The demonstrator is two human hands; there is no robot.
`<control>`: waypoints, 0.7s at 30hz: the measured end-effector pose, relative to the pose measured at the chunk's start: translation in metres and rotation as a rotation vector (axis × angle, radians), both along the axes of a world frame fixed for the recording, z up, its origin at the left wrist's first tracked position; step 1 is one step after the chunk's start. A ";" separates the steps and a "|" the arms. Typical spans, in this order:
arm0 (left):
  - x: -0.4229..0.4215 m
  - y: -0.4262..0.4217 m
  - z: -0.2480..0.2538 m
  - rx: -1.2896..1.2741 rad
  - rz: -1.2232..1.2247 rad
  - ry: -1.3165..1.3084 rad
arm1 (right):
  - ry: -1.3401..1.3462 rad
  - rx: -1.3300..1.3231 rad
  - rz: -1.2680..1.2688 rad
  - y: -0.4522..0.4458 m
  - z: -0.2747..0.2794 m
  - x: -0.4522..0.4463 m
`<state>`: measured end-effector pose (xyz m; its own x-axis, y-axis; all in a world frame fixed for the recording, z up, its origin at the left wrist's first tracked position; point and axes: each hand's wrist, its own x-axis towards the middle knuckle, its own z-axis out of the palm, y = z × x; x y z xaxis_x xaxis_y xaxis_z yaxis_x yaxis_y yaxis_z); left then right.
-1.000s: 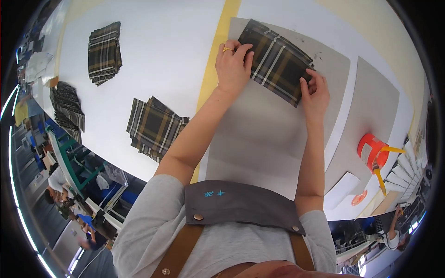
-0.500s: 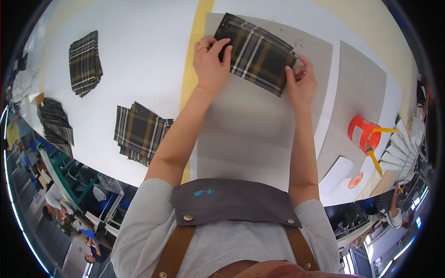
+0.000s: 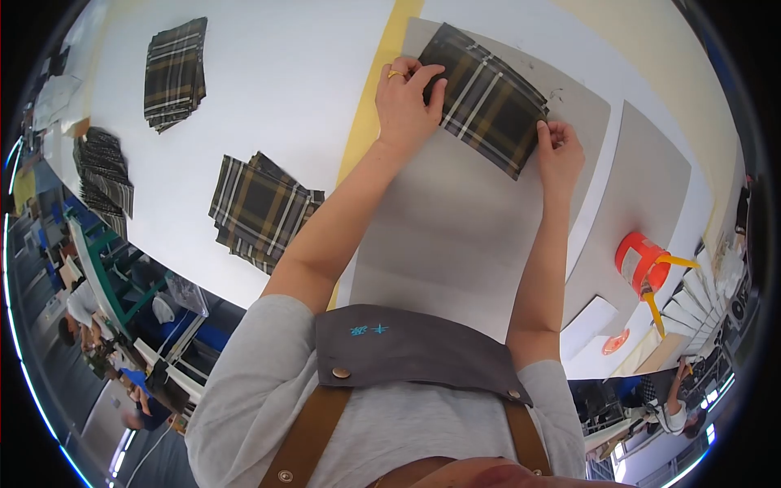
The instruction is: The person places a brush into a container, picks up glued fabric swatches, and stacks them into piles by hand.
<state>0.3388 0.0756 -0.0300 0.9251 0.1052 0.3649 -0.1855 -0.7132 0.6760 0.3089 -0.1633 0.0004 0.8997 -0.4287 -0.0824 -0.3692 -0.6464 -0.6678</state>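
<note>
Plaid cloth stack (image 3: 492,106) lies on the far part of the grey board (image 3: 455,220), set at a slant; several layered edges show along its far side. Board is used as landmark for all places below.

Left hand (image 3: 411,106): over the board's far left edge, yellow ring (image 3: 395,74) on one finger. Fingers bent, thumb and forefinger apart at the left end of the stack; cannot tell whether they grip it.

Right hand (image 3: 561,159): over the board's right part. Thumb and forefinger tips close together at the right end of the stack, other fingers curled; cannot tell whether cloth is pinched between them.

Yellow strip (image 3: 366,146) runs along the board's left side, on the white table (image 3: 277,106). Left of the board: a second plaid pile (image 3: 256,207), pieces fanned unevenly, its right side partly behind the left forearm; a third plaid pile (image 3: 175,73) farther out; a dark striped pile (image 3: 104,175) farthest left.

Right of the board: another grey sheet (image 3: 639,179), carrying near its close end a red tub (image 3: 637,259) with two yellow handles (image 3: 654,315) sticking out. Nearer side of the board: dark apron bib (image 3: 407,350), worn over a grey shirt (image 3: 252,374)
</note>
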 end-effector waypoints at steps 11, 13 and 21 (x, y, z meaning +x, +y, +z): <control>0.001 0.001 0.000 0.024 0.002 -0.021 | 0.026 0.089 -0.010 -0.003 0.000 0.001; 0.000 0.000 0.000 0.021 0.006 -0.023 | 0.032 0.101 -0.018 -0.002 0.002 0.001; 0.000 -0.002 0.004 0.044 0.012 -0.021 | -0.255 -0.271 0.133 0.010 0.006 -0.007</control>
<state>0.3390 0.0733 -0.0257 0.9158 0.0999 0.3890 -0.1907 -0.7442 0.6401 0.3015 -0.1531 0.0059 0.9258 -0.2824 0.2511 -0.1143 -0.8427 -0.5261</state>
